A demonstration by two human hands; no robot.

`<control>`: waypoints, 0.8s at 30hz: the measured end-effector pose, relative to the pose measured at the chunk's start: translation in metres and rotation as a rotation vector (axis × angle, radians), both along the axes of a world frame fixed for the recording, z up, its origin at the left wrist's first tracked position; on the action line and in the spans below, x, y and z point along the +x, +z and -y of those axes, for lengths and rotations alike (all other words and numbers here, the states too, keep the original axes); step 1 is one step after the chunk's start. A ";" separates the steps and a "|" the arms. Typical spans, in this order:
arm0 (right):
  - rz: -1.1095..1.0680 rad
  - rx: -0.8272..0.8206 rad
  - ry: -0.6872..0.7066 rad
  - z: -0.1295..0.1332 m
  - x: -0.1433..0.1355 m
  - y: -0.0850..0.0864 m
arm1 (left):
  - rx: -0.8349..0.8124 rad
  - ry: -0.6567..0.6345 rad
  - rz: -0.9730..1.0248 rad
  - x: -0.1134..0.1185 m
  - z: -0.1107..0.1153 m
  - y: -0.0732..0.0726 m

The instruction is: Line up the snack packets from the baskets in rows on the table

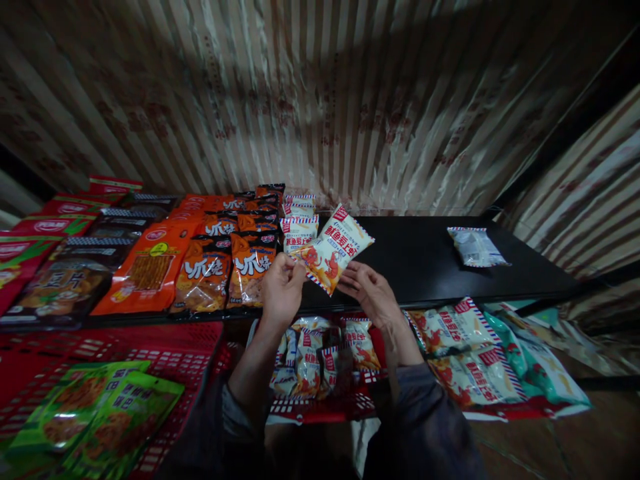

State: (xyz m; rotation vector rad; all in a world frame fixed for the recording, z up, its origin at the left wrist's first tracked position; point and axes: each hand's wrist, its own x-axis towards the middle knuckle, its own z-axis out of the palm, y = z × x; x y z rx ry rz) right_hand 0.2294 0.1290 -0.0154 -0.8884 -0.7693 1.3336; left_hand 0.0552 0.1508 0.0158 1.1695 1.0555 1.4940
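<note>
A white snack bag [333, 249] with red lettering and a striped edge is tilted above the black shelf [415, 250]. My left hand [284, 288] pinches its lower left corner. My right hand [367, 290] is at its lower right edge, with the fingers bent partly behind the bag, and seems to hold it. Just left of the held bag, similar white bags [299, 230] stand in a row on the shelf. Beside them are orange and black bags [253, 267] in rows.
Red baskets [200, 340] below the shelf hold green bags [125, 420], more white bags [307, 360] and larger white bags [457, 327]. One silvery bag [477, 247] lies on the shelf's right part. Striped curtain [320, 100] hangs behind.
</note>
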 end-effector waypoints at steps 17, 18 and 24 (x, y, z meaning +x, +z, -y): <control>-0.304 -0.082 -0.196 0.002 -0.049 0.008 | -0.102 0.022 0.148 0.035 0.019 -0.016; -0.283 -0.070 -0.190 0.002 -0.048 0.008 | -0.100 0.000 0.153 0.033 0.019 -0.015; -0.141 0.003 -0.170 0.003 -0.043 0.007 | -0.019 -0.161 0.182 0.021 0.015 -0.003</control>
